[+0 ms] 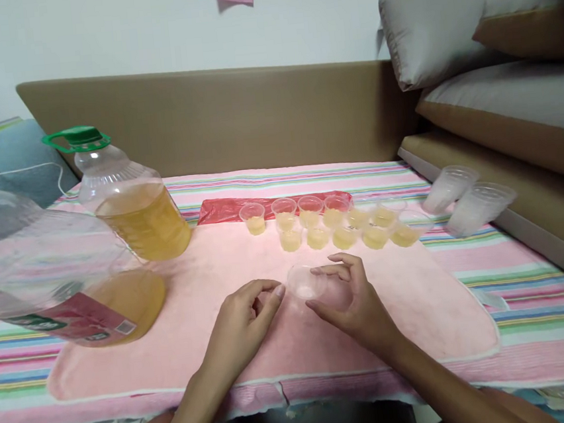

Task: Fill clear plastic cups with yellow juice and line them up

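Observation:
A clear plastic cup [303, 290] with no drink visible in it is on the pink mat, between my two hands. The fingers and thumb of my right hand [353, 301] curve round its right side. Just left of the cup is my left hand [249, 314], thumb and index finger pinched together close to the rim. Whether anything sits in that pinch is too small to tell. Beyond my hands, several clear cups with pale yellow drink [317, 236] stand in two uneven rows.
Two large green-capped jugs of yellow drink, a near one [121, 307] and a far one [143, 218], stand at left. Stacks of clear cups [478, 209] lie tilted at right, beside piled cushions [511, 100]. A red plastic bag [219, 211] lies behind the filled cups.

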### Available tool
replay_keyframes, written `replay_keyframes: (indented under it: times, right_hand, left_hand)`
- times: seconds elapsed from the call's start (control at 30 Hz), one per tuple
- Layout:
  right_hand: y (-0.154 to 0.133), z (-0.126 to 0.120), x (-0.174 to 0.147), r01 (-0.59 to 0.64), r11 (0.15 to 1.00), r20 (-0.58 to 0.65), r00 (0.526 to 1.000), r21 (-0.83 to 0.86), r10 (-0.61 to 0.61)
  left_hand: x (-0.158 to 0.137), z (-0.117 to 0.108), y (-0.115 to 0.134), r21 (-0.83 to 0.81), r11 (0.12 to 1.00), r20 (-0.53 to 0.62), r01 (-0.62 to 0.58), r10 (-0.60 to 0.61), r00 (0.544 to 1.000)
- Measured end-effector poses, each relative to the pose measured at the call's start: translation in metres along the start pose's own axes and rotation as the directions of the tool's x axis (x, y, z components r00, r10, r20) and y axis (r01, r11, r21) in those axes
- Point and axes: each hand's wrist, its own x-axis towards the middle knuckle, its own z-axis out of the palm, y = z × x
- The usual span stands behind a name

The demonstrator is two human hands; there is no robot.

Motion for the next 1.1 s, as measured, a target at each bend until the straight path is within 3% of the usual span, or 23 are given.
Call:
replay_keyframes:
  times: [0.33,0.47,0.6,0.83,1.1]
  right_hand:
    - [-0.0016,-0.0043,-0.0062,0.053,0.993,0.065,0.997,-0.107,-0.046]
    - [0.0018,-0.0079,-0.0048,0.028,0.987,-0.006,1.0,-0.161,-0.029]
    - [0.0051,-0.0057,-0.0025,0.006,0.993,-0.075,0.997,-0.122,-0.015]
    - [0.0006,0.0005,-0.0067,0.068,0.99,-0.014,0.997,-0.124,-0.07]
    - [0.0021,-0.0031,-0.0046,0.055,0.99,0.005,0.998,-0.127,-0.055]
  left_hand:
    - [-0.0018,0.001,0.0028,-0.011,1.0,0.07,0.003,-0.002,0.998]
    - [-0.0008,0.0018,0.0029,-0.014,1.0,0.07,-0.006,0.007,0.998]
    - [0.0006,0.0018,0.0039,-0.004,1.0,0.052,-0.01,0.01,0.999]
    - [0.0002,0.0022,0.0027,-0.003,1.0,0.048,-0.018,0.018,0.999]
    - [0.0005,0.0055,0.0018,0.011,1.0,0.048,-0.027,0.027,0.998]
